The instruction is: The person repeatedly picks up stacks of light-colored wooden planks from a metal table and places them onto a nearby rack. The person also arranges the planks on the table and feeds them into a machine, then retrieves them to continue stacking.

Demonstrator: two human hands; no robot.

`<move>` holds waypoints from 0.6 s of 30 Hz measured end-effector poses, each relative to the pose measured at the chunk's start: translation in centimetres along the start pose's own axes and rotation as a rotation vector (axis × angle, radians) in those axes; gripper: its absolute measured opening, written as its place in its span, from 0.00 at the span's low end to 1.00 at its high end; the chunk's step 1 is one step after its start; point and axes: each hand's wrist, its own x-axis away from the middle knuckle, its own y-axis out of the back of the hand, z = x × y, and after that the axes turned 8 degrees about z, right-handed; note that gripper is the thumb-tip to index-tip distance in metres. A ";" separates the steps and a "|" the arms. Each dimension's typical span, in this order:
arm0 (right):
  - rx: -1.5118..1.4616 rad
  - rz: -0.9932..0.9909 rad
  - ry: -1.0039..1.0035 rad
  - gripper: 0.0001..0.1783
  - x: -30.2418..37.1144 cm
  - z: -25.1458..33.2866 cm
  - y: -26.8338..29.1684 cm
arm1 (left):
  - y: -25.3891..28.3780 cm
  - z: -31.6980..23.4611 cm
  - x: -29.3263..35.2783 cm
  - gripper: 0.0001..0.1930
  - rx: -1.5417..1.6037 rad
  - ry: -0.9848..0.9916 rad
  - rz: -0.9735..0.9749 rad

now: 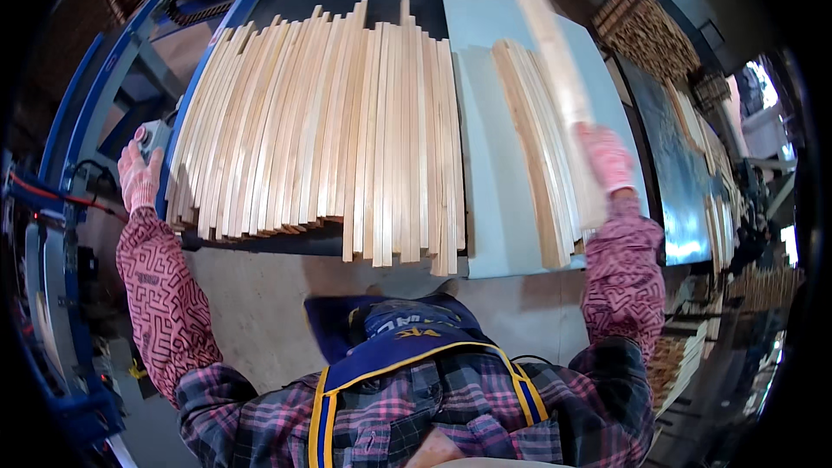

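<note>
My left hand (pixel 139 175), in a pale pink knit glove, rests against a small grey control box (pixel 154 135) with a red button, its fingers apart. The box sits at the blue frame beside a broad row of light wooden strips (pixel 303 121) laid side by side. My right hand (pixel 607 160), gloved in pink, is closed on a wooden board (pixel 555 56), which is smeared by motion. Under and beside that board, a few more boards (pixel 533 139) lie on a pale blue-grey tabletop (pixel 485 208). My right fingertips are blurred.
Blue machine rails (pixel 95 113) and a red cable (pixel 65 195) are at the left. A dark shiny table (pixel 672 182) with wooden pieces stands at the right. Stacked timber (pixel 646 30) rises behind it. Several strips stick out past the table's near edge.
</note>
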 end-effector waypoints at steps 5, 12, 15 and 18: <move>-0.196 0.250 0.444 0.34 5.8 17.0 -6.4 | -0.6 0.0 -0.7 0.37 -0.084 0.065 0.041; -0.753 0.359 0.041 0.40 3.3 20.1 -6.7 | -1.0 0.6 -1.4 0.34 -0.201 0.046 -0.014; -1.011 0.058 -0.017 0.37 8.6 16.9 -9.5 | -0.4 0.7 -1.1 0.35 -0.170 0.022 -0.013; -0.899 0.030 -0.034 0.34 15.4 13.4 -12.2 | 1.0 -1.4 0.8 0.38 -0.142 0.046 0.036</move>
